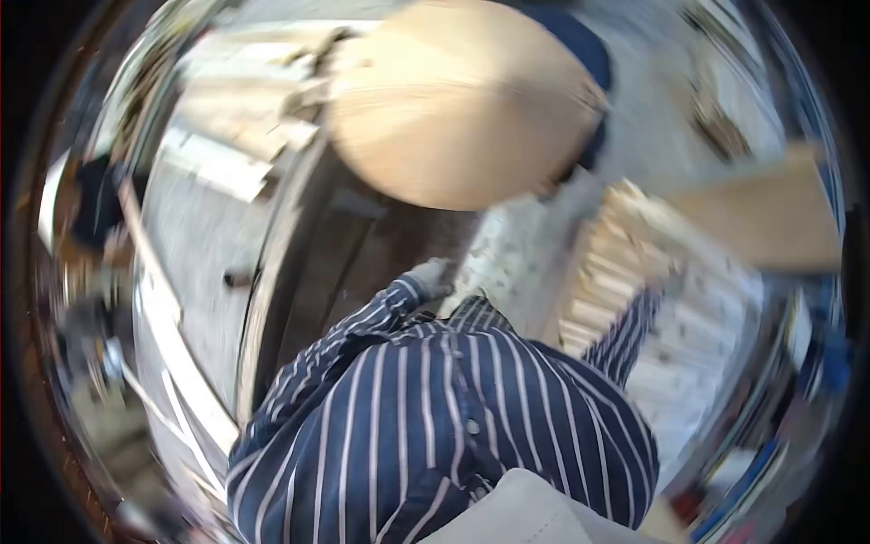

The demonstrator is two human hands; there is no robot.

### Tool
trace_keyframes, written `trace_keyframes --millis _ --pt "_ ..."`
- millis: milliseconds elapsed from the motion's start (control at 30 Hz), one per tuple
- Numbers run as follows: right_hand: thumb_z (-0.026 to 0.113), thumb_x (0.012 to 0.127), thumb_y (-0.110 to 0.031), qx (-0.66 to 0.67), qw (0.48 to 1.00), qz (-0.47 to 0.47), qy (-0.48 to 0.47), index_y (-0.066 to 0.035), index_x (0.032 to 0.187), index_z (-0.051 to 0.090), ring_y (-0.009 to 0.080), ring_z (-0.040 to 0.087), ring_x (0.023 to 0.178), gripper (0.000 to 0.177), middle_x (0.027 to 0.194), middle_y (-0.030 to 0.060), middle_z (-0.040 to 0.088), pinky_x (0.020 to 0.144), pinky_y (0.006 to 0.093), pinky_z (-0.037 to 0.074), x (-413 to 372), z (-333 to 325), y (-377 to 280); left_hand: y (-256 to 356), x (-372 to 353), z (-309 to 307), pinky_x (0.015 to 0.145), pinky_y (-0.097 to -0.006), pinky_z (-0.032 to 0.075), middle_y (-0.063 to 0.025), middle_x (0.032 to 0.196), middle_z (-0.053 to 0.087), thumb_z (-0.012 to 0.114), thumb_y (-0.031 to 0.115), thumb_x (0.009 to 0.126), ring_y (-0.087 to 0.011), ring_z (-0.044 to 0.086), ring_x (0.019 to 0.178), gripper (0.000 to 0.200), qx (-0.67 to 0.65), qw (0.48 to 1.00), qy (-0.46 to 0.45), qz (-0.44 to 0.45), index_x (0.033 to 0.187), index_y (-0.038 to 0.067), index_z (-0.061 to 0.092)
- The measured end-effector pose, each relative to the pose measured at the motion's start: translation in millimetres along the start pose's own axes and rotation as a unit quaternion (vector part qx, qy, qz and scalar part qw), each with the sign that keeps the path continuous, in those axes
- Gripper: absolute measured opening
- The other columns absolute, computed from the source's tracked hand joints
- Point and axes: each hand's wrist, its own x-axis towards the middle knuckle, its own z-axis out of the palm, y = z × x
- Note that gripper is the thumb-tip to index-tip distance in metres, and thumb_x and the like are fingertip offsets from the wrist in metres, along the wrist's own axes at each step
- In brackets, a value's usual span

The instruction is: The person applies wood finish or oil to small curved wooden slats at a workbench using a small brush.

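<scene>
My left hand [432, 276], in what looks like a pale glove, is in front of my chest beside a dark brown surface [349, 263]. Blur hides its fingers and anything they may hold. Off to the right, my striped right sleeve [630, 331] reaches towards a row of light wooden pieces [605, 281]. My right hand [668, 274] is smeared by motion at the end of that sleeve, near the wood, and its fingers cannot be made out.
Another person in a wide conical hat [467, 104] and dark blue clothing is close in front. A tan board [761, 213] lies at the right. Wooden offcuts [217, 163] and long pale strips [186, 354] are on the grey surface [204, 236] at the left.
</scene>
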Motion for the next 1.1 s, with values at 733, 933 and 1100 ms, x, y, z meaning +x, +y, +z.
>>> trace_keyframes --millis 733,933,1100 --pt "0.070 0.082 -0.013 -0.011 0.110 -0.432 -0.895 -0.005 0.097 0.067 0.0302 0.065 0.077 0.018 0.085 0.0138 0.066 0.069 0.0365 0.051 -746 -57 -125 -205 -384 -28 0.081 -0.0383 0.052 -0.0196 0.099 0.068 0.066 0.029 0.077 -0.0331 0.066 0.091 0.050 -0.259 0.735 0.553 -0.297 0.120 0.003 0.060" --pt "0.072 0.083 -0.024 0.036 0.018 -0.427 -0.903 -0.004 0.097 0.067 0.0320 0.064 0.074 0.025 0.083 0.0161 0.066 0.067 0.0377 0.049 -853 -87 -141 -221 -514 24 0.080 -0.0395 0.052 -0.0160 0.099 0.063 0.063 0.023 0.081 -0.0318 0.063 0.089 0.039 -0.171 0.488 0.716 -0.469 0.117 0.009 0.061" --pt "0.070 0.084 -0.024 0.009 -0.002 -0.457 -0.889 -0.005 0.097 0.068 0.0323 0.064 0.074 0.023 0.082 0.0163 0.066 0.066 0.0384 0.049 -897 -86 -141 -242 -558 50 0.083 -0.0468 0.044 -0.0133 0.109 0.052 0.069 0.031 0.069 -0.0335 0.050 0.102 0.049 0.127 0.267 0.607 -0.738 0.111 0.008 0.059"
